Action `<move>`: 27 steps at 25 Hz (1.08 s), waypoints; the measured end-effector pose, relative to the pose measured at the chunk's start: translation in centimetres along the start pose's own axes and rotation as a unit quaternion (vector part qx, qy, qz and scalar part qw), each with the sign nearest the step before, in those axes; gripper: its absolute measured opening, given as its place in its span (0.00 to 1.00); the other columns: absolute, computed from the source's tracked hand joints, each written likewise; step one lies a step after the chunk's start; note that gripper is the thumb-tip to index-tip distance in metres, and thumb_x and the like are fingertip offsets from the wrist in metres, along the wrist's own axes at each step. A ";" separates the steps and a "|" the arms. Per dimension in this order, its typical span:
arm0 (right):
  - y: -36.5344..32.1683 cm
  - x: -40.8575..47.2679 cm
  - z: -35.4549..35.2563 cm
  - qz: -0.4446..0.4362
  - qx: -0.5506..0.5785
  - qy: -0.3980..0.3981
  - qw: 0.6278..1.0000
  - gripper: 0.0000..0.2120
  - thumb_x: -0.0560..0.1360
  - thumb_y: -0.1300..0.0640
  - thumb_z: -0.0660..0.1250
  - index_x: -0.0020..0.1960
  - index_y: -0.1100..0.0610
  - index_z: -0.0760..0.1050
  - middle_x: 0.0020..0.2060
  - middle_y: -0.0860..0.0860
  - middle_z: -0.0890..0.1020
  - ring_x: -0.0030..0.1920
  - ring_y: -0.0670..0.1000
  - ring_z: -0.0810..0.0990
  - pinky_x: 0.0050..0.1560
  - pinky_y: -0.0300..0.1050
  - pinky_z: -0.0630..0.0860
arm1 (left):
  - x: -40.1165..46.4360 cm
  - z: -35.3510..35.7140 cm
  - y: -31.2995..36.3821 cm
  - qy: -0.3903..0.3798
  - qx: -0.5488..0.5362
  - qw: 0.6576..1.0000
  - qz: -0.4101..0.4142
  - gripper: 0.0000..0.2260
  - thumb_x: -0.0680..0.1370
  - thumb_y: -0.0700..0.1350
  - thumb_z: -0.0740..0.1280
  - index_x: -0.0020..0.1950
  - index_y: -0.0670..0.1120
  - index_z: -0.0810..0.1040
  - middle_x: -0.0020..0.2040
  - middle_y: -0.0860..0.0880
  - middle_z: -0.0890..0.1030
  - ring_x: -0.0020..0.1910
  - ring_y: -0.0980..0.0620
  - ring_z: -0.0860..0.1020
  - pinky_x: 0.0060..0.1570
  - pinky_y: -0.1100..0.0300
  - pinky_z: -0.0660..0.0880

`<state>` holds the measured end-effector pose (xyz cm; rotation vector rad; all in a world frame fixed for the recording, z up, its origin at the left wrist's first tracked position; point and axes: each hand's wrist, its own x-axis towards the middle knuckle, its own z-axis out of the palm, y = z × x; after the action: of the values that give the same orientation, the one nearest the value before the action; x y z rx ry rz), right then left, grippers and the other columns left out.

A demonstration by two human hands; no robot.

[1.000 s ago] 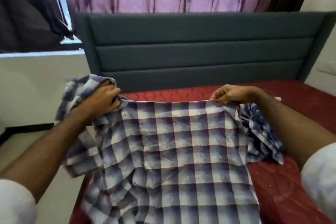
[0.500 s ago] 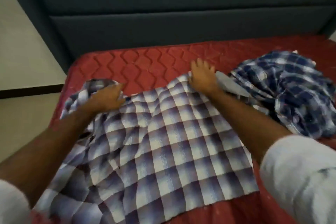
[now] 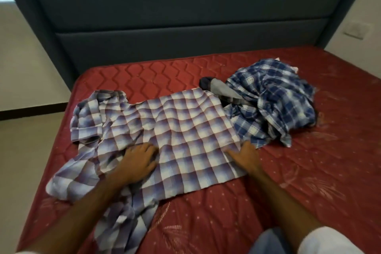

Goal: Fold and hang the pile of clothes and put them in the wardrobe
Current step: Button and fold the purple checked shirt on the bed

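Purple-checked shirt [image 3: 175,121] lies mid-frame on the bed [image 3: 309,171]; keep your left hand [image 3: 138,163] and right hand [image 3: 245,156] flat, fingers spread, smoothing wrinkles outward before folding.

A dark grey garment [image 3: 223,90] lies mostly buried under the crumpled blue-and-white checked shirt [image 3: 274,97] (its kind unclear).

A red quilted mattress [image 3: 237,208] carries everything, with a dark grey padded headboard [image 3: 165,27] rising at its far edge. A purple-and-white checked shirt [image 3: 181,130] lies spread mostly flat on the mattress, toward the near left from the headboard, one rumpled sleeve reaching the left edge. Just right of the shirt and touching it, a crumpled blue plaid garment [image 3: 276,99] sits in a heap, a grey piece of cloth [image 3: 222,88] poking from under it on the headboard side.
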<state>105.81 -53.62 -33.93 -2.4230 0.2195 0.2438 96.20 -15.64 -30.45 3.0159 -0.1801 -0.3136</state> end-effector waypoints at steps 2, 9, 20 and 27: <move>1.0 -0.7 0.6 -0.032 0.136 -0.083 0.987 0.47 0.60 0.28 0.75 0.70 0.55 0.72 0.63 0.52 0.81 0.63 0.56 0.80 0.64 0.59 0.77 | -0.3 1.5 2.6 -0.027 -0.057 0.997 -0.049 0.45 0.70 0.73 0.37 0.82 0.52 0.54 0.81 0.48 0.56 0.78 0.46 0.59 0.73 0.38 0.62; 4.9 1.1 -5.3 -0.068 0.000 -0.026 0.997 0.23 0.77 0.41 0.69 0.63 0.58 0.75 0.54 0.55 0.82 0.56 0.59 0.81 0.56 0.58 0.78 | -2.4 3.5 2.9 -0.053 0.042 0.996 -0.056 0.48 0.69 0.77 0.31 0.83 0.52 0.47 0.83 0.49 0.50 0.81 0.45 0.51 0.74 0.36 0.56; -7.6 -20.2 6.4 -0.417 -0.168 -0.348 0.823 0.21 0.76 0.38 0.67 0.62 0.51 0.73 0.55 0.47 0.76 0.53 0.48 0.75 0.54 0.47 0.75 | -15.1 2.7 -0.8 0.373 -0.176 0.835 -0.364 0.17 0.77 0.47 0.70 0.63 0.43 0.74 0.63 0.39 0.73 0.63 0.37 0.71 0.60 0.39 0.68; -8.6 -26.5 14.2 -0.410 -0.216 -0.131 0.876 0.37 0.66 0.26 0.63 0.66 0.47 0.66 0.61 0.45 0.70 0.60 0.52 0.70 0.55 0.50 0.68 | -18.8 4.5 -6.4 0.220 -0.586 0.662 -0.412 0.19 0.79 0.62 0.68 0.44 0.46 0.74 0.40 0.42 0.82 0.31 0.44 0.81 0.27 0.59 0.73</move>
<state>80.41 -35.41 -33.10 -2.6247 -1.0737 0.2361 77.64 -7.31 -31.83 1.5696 1.0294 0.2192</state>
